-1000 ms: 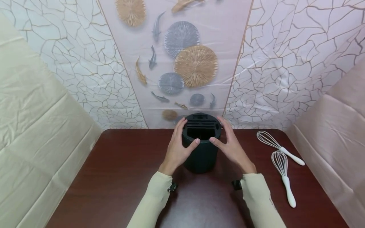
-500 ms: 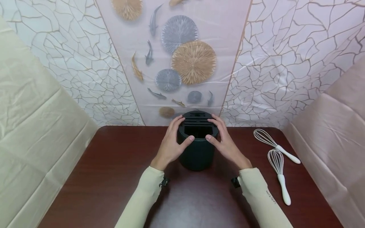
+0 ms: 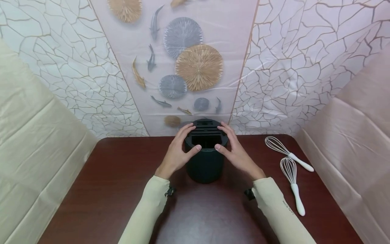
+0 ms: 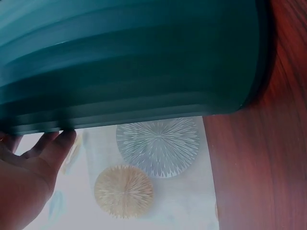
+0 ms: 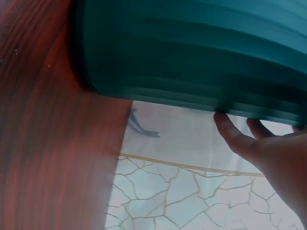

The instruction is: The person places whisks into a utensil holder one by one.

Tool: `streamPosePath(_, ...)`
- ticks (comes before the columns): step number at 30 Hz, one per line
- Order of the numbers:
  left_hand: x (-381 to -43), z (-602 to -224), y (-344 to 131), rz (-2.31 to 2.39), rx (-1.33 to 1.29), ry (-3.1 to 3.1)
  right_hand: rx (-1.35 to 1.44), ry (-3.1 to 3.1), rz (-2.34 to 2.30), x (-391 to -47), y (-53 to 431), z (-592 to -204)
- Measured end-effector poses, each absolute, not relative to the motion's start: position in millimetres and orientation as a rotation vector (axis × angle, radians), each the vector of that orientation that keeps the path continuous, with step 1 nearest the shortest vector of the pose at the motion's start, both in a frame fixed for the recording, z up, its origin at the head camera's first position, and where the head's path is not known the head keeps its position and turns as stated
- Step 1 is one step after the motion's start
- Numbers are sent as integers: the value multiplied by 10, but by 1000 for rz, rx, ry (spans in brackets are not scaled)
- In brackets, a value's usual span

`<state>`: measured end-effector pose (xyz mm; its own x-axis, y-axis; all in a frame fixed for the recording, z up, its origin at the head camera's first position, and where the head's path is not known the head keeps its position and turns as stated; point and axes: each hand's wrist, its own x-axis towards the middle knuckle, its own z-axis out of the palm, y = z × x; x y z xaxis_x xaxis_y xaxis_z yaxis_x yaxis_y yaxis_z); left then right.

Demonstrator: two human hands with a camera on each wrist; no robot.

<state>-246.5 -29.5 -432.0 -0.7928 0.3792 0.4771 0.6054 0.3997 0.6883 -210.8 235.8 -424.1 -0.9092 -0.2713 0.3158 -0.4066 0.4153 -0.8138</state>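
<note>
A dark green, round utensil holder (image 3: pixel 204 166) with a black slotted top stands upright on the table near its back edge. A large rectangular opening in the top faces me. My left hand (image 3: pixel 176 152) holds the holder's upper left side, thumb at the front rim and fingers over the far side. On the opposite side my right hand (image 3: pixel 239 154) grips it the same way. Both wrist views show the ribbed green wall close up, with the fingertips of the left hand (image 4: pixel 33 167) and the right hand (image 5: pixel 268 148) against it.
Two white whisks lie at the right of the table, one whisk (image 3: pixel 289 154) behind the other whisk (image 3: pixel 294 184). The dark reddish-brown table (image 3: pixel 100 189) ends at a patterned backdrop (image 3: pixel 268 84). Beige cloth (image 3: pixel 36 152) hangs along both sides.
Both hands have closed in on the holder, their fingers now resting on its top rim. The head view has shifted slightly; the holder and whisks keep their places.
</note>
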Motion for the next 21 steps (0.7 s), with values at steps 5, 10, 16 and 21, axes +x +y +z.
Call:
streamPosePath(5,-2482,-4327,-341,-1347,-863,-2376,566,-2598,1540,-2021,2435,-4101)
streamPosePath(10,-2489,-4335,-369,-1342,-852,-2358,498,-2612,1620,-1859,2642,-4035)
streamPosePath(16,-2469,-4384,-328,-1351,-837,-2348,375,-2537,1767,-1591,2963,-4058)
streamPosePath(21,-2470,-4429,-280,-1353,-840,-2363,294,-2476,1860,-1351,3310,-4209)
